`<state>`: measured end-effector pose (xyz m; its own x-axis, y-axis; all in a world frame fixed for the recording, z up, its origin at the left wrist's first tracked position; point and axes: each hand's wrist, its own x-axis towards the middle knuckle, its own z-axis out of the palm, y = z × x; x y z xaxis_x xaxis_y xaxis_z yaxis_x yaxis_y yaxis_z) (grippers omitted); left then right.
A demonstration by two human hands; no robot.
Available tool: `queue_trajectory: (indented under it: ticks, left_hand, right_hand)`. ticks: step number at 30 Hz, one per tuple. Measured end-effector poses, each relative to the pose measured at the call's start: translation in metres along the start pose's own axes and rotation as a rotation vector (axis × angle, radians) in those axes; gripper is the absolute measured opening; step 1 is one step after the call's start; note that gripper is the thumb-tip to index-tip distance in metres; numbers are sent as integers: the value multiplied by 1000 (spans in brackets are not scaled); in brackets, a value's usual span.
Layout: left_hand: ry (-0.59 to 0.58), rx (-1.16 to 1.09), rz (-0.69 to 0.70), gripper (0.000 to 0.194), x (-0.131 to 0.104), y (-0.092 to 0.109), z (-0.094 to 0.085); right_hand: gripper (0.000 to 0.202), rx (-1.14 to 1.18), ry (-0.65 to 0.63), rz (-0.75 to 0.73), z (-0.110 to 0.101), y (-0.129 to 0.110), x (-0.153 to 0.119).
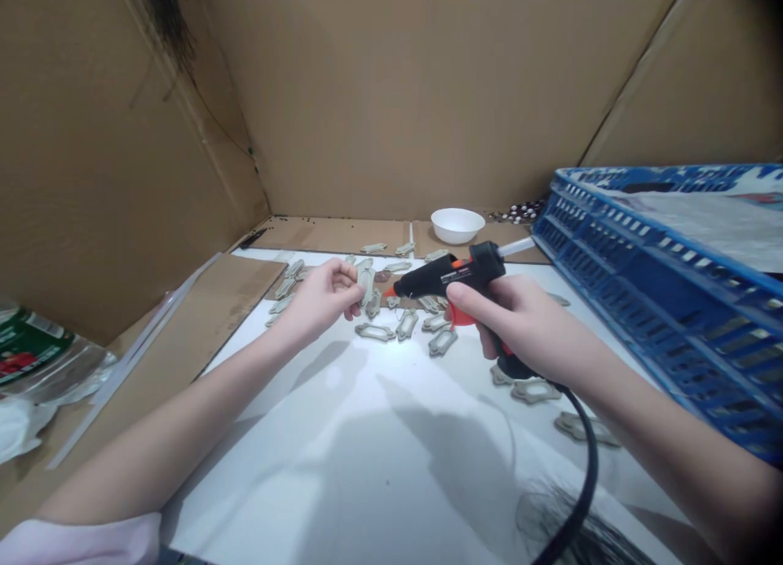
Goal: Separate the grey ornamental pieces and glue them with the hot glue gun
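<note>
Between the thumb and fingers of my left hand (330,296) is a small grey-green frame-shaped piece (365,281), held upright above the white work surface (342,434). My right hand (519,316) grips a black glue gun (440,276) with a red trigger and an orange tip. The tip points left and is close to the held piece; whether they touch I cannot tell. A pale glue stick (517,246) sticks out of the gun's back. Several similar pieces (375,332) lie scattered below and behind both hands.
A blue plastic crate (612,304) stands along the right side. At the back sits a white bowl (457,225) beside small black and white beads (519,213). The gun's black cable (587,467) runs toward me past dark thin strands (575,524). Cardboard walls (416,92) surround the surface.
</note>
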<state>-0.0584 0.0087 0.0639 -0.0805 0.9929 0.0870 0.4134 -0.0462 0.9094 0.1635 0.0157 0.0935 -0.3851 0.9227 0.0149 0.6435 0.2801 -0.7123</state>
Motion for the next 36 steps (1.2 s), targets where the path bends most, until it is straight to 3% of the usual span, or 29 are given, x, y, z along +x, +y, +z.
queue_trajectory:
  ticks: [7,20,36]
  left_hand:
    - [-50,-3,-34,24,-1,-4,-1]
    - [2,174,-53,12,-6,2,2]
    - [29,201,60,12,-6,-2,6]
  right_hand:
    - [49,136,-112,91,1,5,7]
    - [49,171,-150,72,6,8,8]
    - [46,-23,-139,65,12,3,1]
